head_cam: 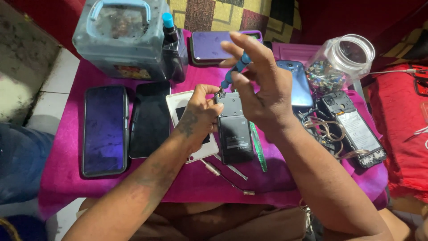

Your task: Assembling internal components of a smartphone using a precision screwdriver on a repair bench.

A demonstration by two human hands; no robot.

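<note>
Left hand (pixel 200 117) pinches the opened black phone (pixel 233 129) steady over the pink table (pixel 67 178), right hand (pixel 263 91) grips a blue screwdriver (pixel 235 70) at its top edge; screw step, looks like it wants slow, straight turns

A dark phone (pixel 234 129) lies back-up on the pink cloth, a blue-handled screwdriver (pixel 235 70) upright at its top edge.

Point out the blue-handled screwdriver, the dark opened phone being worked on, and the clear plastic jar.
blue-handled screwdriver (pixel 240 63), head view, on its blue handle.
dark opened phone (pixel 235 134), head view, middle of its back.
clear plastic jar (pixel 356 50), head view, on its rim.
</note>
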